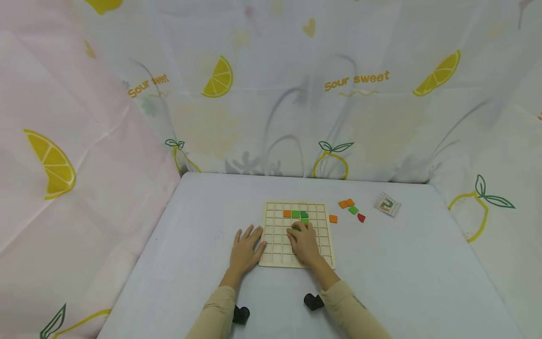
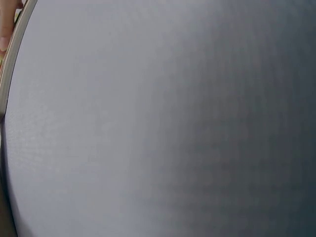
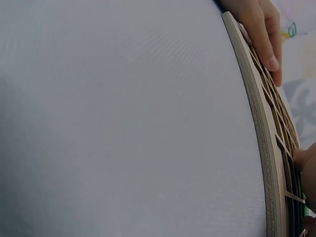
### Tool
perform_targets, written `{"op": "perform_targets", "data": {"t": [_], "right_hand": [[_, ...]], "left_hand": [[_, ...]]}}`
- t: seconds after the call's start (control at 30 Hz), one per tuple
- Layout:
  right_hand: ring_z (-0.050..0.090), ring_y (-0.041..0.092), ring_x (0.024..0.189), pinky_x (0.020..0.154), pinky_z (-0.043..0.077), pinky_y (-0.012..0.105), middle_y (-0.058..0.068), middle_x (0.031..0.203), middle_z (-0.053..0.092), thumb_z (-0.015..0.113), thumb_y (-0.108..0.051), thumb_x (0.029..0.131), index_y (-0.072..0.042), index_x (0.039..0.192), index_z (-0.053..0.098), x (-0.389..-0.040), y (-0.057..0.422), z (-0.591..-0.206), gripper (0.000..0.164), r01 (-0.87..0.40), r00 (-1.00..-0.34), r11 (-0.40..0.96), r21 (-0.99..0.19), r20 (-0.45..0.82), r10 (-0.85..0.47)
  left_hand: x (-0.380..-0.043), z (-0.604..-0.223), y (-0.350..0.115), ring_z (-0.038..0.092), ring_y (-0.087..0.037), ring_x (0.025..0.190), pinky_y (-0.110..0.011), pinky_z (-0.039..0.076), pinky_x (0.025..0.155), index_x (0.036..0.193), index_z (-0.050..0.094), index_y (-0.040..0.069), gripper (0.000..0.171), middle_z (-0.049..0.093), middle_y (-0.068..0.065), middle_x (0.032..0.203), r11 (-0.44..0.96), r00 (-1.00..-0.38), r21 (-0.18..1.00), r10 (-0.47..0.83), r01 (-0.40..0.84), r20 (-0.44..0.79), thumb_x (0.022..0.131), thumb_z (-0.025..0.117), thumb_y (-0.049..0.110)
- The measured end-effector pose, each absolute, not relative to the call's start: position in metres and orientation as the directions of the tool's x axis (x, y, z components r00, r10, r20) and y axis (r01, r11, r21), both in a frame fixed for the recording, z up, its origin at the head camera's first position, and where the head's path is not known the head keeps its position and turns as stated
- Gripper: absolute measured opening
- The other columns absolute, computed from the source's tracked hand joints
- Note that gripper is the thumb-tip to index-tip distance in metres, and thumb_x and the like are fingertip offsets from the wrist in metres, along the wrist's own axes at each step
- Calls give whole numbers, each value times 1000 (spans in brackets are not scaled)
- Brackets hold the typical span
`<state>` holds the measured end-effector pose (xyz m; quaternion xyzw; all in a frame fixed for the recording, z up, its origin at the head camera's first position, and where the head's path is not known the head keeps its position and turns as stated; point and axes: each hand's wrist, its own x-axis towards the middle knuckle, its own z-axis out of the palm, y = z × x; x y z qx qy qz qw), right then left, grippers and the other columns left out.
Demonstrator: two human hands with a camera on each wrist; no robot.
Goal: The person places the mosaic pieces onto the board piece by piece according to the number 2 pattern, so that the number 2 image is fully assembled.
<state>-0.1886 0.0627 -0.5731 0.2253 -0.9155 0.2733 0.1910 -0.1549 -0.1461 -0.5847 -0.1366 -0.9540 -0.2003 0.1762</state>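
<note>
A pale wooden grid board lies flat on the table, divided into square cells. Along one of its upper rows sit an orange tile, a green tile and a darker green tile. Another green tile lies one row lower. My right hand is over the middle of the board, thumb and fingers bent around a green tile that they partly cover. With fingers spread, my left hand rests at the board's left edge. In the right wrist view, the left hand's fingers touch the board's rim.
Right of the board lie several loose orange tiles, a green tile and a red piece with a curved side. A small grid-printed card is farther right. Printed cloth hangs behind the white table.
</note>
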Motion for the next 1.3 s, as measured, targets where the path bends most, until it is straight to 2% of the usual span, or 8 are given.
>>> {"op": "perform_targets", "data": {"t": [0.2,0.37,0.53,0.7,0.77,0.9,1.07,1.3], "right_hand": [[53,25,82,70,44,36,9,92,69,70,-8,82,-3,88,75,-195,68,-572,9,-541,-796,740,-399,526,-299],[52,26,85,72,43,36,9,91,68,70,-6,82,-2,89,74,-199,74,-567,9,-577,-783,729,-369,503,-365],[50,33,91,79,42,45,18,97,62,66,-1,83,4,97,70,-202,80,-561,15,-592,-800,675,-441,426,-423],[48,35,97,83,44,45,20,105,58,60,-13,92,4,103,66,-210,88,-558,21,-565,-823,623,-542,318,-470],[48,34,97,82,46,45,20,104,57,60,-16,93,2,102,65,-214,90,-556,22,-557,-826,617,-556,288,-485],[50,37,96,86,44,51,21,100,59,65,-7,87,5,98,65,-220,89,-551,16,-529,-834,618,-581,223,-504],[49,29,93,83,44,44,13,97,58,68,-6,85,2,97,65,-223,88,-543,15,-472,-858,685,-554,109,-503],[52,26,89,80,46,41,9,94,61,69,-7,84,0,98,65,-222,92,-532,16,-487,-842,689,-537,79,-534]], "left_hand": [[-154,-585,-145,47,-29,127,-55,27,109,126,59,6,45,59,-6,129,876,-896,340,193,341,401,90,57,33],[-154,-585,-145,48,-28,127,-54,27,109,126,60,7,45,59,-5,129,881,-896,334,187,334,403,90,58,33],[-154,-584,-145,47,-28,127,-54,27,109,127,59,7,45,59,-5,130,883,-899,330,193,334,394,90,57,34],[-155,-583,-145,48,-29,127,-55,28,109,126,59,6,45,59,-6,129,882,-895,328,193,338,403,90,57,33],[-155,-583,-145,48,-29,127,-55,28,108,126,60,6,45,59,-6,129,884,-895,325,193,337,403,90,57,33],[-155,-582,-145,48,-29,126,-55,28,108,125,60,6,45,60,-6,128,884,-895,326,190,335,403,90,58,33],[-154,-582,-145,48,-29,127,-55,28,109,125,60,6,45,60,-6,129,883,-900,333,190,332,393,90,58,33],[-155,-581,-145,47,-28,128,-54,27,110,127,59,7,45,59,-6,129,890,-906,325,189,321,378,90,56,33]]}}
